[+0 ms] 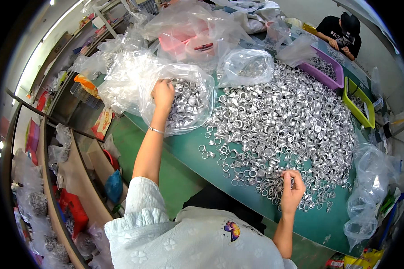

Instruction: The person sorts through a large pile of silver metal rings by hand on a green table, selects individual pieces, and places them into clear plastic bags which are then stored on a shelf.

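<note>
A wide heap of silver metal rings (282,116) covers much of the green table (188,154). My right hand (293,190) is at the near edge of this heap, thumb and forefinger pinched together; whatever is between them is too small to make out. Further left, my left hand (163,95) reaches into the mouth of a clear plastic bag (202,83) that holds many more rings (184,107). Its fingers are curled at the left side of those rings, and their tips are hidden. A thin bracelet (156,130) circles my left wrist.
Behind the heap lies another clear bag (247,67). A purple basket (338,80) and a yellow-green basket (367,117) stand at the far right, near a seated person (341,36). Crumpled plastic (367,193) hangs over the right edge. Shelves (72,166) line the left.
</note>
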A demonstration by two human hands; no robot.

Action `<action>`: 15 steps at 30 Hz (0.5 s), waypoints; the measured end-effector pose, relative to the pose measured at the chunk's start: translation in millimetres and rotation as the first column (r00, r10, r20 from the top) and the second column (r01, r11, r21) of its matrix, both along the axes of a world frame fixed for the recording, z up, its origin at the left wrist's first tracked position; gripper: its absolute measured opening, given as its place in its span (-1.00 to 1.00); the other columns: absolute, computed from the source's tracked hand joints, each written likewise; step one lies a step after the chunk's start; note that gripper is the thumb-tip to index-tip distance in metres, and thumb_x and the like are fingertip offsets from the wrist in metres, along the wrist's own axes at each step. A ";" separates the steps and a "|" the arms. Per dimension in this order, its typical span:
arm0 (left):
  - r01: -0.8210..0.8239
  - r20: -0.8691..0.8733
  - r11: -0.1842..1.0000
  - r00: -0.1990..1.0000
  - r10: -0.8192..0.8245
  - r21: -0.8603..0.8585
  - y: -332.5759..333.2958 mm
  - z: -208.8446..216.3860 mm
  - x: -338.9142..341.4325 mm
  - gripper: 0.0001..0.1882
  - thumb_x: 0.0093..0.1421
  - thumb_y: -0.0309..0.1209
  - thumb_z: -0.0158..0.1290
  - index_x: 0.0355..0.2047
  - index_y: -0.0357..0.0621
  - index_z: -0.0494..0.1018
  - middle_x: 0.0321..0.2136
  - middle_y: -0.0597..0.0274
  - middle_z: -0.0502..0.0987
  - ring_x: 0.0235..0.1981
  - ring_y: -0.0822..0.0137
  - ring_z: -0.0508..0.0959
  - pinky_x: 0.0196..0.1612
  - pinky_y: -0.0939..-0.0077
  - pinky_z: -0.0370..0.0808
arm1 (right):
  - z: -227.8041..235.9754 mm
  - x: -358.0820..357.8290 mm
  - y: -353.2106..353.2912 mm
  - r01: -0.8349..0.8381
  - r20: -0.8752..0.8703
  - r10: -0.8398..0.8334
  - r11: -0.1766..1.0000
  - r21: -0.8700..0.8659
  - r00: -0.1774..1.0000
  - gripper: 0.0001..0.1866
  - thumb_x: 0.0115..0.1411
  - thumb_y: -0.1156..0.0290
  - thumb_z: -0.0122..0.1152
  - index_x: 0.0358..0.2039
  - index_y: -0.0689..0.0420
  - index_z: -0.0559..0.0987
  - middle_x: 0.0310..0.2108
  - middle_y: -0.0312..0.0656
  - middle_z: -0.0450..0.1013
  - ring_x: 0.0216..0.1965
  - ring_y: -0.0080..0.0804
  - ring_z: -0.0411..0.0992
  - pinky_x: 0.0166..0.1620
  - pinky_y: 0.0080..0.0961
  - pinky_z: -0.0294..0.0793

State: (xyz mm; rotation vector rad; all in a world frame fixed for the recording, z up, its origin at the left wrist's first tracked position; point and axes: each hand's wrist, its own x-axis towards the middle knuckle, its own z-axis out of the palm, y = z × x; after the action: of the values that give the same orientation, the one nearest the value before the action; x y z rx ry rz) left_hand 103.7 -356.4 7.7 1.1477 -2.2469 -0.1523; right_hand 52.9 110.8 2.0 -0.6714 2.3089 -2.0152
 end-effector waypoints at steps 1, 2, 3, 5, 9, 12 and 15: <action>0.050 -0.054 0.996 0.997 -0.054 -0.068 2.3 -2.6 4.7 -0.78 0.07 -0.44 -0.03 -0.27 -0.24 0.49 -0.21 0.01 0.47 -0.16 0.04 0.46 -0.07 0.26 0.35 | 3.2 -3.0 6.6 -0.009 -0.025 0.011 0.996 0.084 1.000 -0.91 0.11 0.58 0.04 -0.49 0.32 0.48 -0.49 -0.18 0.43 -0.43 -0.46 0.37 -0.29 -0.58 0.33; 0.096 -0.104 0.986 0.988 -0.111 -0.137 0.2 -5.3 12.8 -0.78 0.08 -0.46 -0.04 -0.26 -0.23 0.49 -0.21 0.00 0.47 -0.15 0.03 0.45 -0.07 0.25 0.34 | 4.8 -8.3 9.5 -0.026 -0.019 0.029 0.991 0.131 0.999 -0.90 0.13 0.56 0.03 -0.49 0.31 0.47 -0.49 -0.21 0.42 -0.41 -0.51 0.35 -0.28 -0.60 0.32; 0.144 -0.161 0.970 0.971 -0.177 -0.198 8.6 -7.6 13.9 -0.78 0.09 -0.48 -0.05 -0.25 -0.23 0.48 -0.21 0.00 0.47 -0.14 0.03 0.44 -0.06 0.24 0.33 | 6.8 -15.4 15.4 -0.034 -0.019 0.039 0.982 0.188 0.999 -0.88 0.15 0.54 0.03 -0.49 0.30 0.46 -0.48 -0.24 0.41 -0.40 -0.55 0.33 -0.27 -0.61 0.31; 0.294 -0.295 0.940 0.895 -0.335 -0.174 41.6 -7.7 13.4 -0.80 0.07 -0.57 -0.06 -0.27 -0.24 0.47 -0.22 -0.01 0.47 -0.13 0.04 0.44 -0.05 0.27 0.34 | 4.1 -26.3 23.8 0.011 -0.026 -0.005 0.976 0.216 1.000 -0.89 0.13 0.52 0.06 -0.46 0.31 0.48 -0.50 -0.22 0.42 -0.43 -0.52 0.35 -0.30 -0.61 0.32; 0.641 -0.313 0.763 0.710 -0.631 -0.084 162.0 7.5 -6.0 -0.78 0.02 -0.65 -0.02 -0.29 -0.25 0.45 -0.23 0.04 0.48 -0.13 0.08 0.46 -0.05 0.36 0.36 | 17.6 -53.8 19.4 -0.012 -0.058 0.037 0.920 0.392 0.998 -0.90 0.08 0.52 0.11 -0.41 0.29 0.51 -0.47 -0.14 0.46 -0.44 -0.42 0.40 -0.29 -0.55 0.36; 0.847 -0.376 0.522 0.519 -0.768 0.103 220.1 -11.8 -32.3 -0.72 -0.01 -0.63 0.06 -0.23 -0.21 0.42 -0.22 0.10 0.43 -0.15 0.10 0.44 -0.10 0.36 0.38 | 10.5 -80.4 -16.7 0.022 -0.255 0.091 0.912 0.409 0.963 -0.82 0.03 0.50 0.16 -0.32 0.26 0.50 -0.32 -0.06 0.45 -0.29 -0.22 0.40 -0.18 -0.42 0.35; 0.849 -0.194 0.529 0.517 -0.834 -0.012 249.1 -21.7 -64.4 -0.66 -0.03 -0.53 0.09 -0.18 -0.13 0.41 -0.19 0.19 0.39 -0.14 0.18 0.37 -0.12 0.33 0.26 | 6.1 -93.0 -53.6 0.061 -0.497 0.206 0.881 0.469 0.843 -0.66 -0.04 0.49 0.22 -0.20 0.22 0.46 -0.16 -0.06 0.38 -0.14 -0.12 0.31 -0.07 -0.33 0.28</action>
State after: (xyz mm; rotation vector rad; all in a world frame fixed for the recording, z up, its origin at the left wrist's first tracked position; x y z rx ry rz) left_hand 39.2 -107.3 -14.0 -0.0680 -2.4453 -0.7194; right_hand -40.2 57.1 8.1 -1.3867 2.8420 -1.2320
